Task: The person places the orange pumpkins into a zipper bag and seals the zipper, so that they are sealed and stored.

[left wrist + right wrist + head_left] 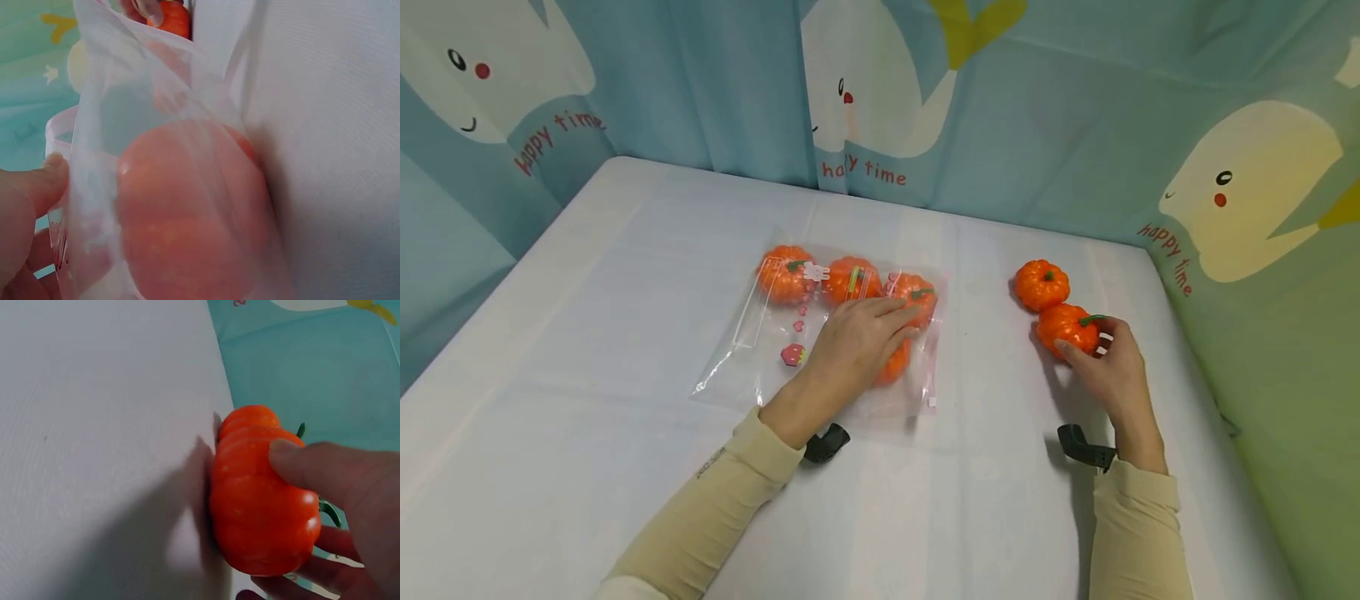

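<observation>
A clear plastic zip bag (730,379) with pink strawberry prints lies on the table, holding several small orange toy pumpkins (786,279). My left hand (859,337) reaches over the bag near its right-hand end. In the left wrist view, the thumb and fingers hold the film of the bag (100,81), and a pumpkin (194,206) shows blurred through it. To the right, my right hand (1116,367) grips a green-stemmed toy pumpkin (1064,328) between thumb and fingers. Just behind that one sits another toy pumpkin (1042,284), apparently touching it.
The white table (625,467) backs onto a blue-green curtain (1037,133) with whale prints, which also runs along both sides. Black wrist straps or mounts (1084,448) stick out beside both wrists.
</observation>
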